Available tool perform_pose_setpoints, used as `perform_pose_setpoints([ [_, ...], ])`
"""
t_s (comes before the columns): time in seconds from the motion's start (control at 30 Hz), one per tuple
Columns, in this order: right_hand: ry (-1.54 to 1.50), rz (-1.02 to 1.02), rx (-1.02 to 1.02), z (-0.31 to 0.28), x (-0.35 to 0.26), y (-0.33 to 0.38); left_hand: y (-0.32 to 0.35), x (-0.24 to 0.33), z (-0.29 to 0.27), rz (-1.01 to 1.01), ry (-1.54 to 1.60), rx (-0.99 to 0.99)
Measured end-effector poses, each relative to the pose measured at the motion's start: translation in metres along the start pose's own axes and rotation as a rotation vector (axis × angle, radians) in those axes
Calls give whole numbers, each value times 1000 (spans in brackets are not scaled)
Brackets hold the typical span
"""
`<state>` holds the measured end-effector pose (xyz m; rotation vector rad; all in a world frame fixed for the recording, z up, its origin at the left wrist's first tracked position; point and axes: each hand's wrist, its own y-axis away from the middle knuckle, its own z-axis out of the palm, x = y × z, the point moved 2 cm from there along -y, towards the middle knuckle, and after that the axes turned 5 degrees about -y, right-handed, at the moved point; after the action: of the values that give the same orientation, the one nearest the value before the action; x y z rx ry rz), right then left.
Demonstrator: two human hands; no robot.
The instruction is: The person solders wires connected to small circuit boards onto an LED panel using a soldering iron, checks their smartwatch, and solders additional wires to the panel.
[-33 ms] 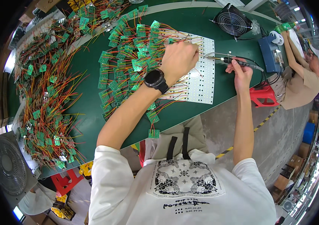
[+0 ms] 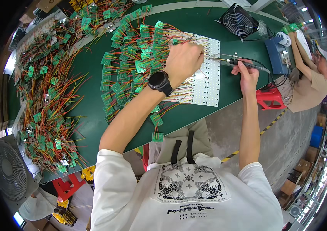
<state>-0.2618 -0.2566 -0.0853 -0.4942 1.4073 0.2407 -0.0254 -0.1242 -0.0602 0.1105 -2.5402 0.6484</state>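
Over the right part of the white panel (image 2: 205, 90), my left hand (image 2: 186, 59) is curled with its knuckles up, fingertips bent down toward the rows of pads. What those fingers pinch, if anything, is hidden from me, so I cannot tell. My right hand (image 2: 247, 73) grips the iron (image 2: 233, 61) by its black handle, out beyond the panel's right edge and above the green surface (image 2: 88, 111). From there the iron lies nearly crosswise to me, handle to the right, tip to the left and a little farther away. That tip reaches over the panel's edge and ends just beside my left fingertips; whether it touches anything, I cannot make out. So the left hand is the nearer one to the panel, and only the iron's length bridges the gap from the right. Wires (image 2: 180, 98) run from the panel leftward to the green boards (image 2: 157, 120), which crowd to the left of my left hand. Right of my right hand sits the blue box (image 2: 275, 57).
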Motion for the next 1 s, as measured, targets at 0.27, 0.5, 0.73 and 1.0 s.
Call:
perform_pose_setpoints([
  [0.27, 13, 11, 0, 0, 0, 0, 1, -1, 1, 22, 18, 17],
  [0.5, -148, 7, 95, -3, -1, -1, 1, -2, 2, 12, -5, 10],
  [0.73, -111, 11, 106, -5, -1, -2, 0, 2, 0, 36, 71, 139],
  [1.0, -289, 116, 134, -7, -5, -8, -6, 2, -13, -19, 308, -136],
])
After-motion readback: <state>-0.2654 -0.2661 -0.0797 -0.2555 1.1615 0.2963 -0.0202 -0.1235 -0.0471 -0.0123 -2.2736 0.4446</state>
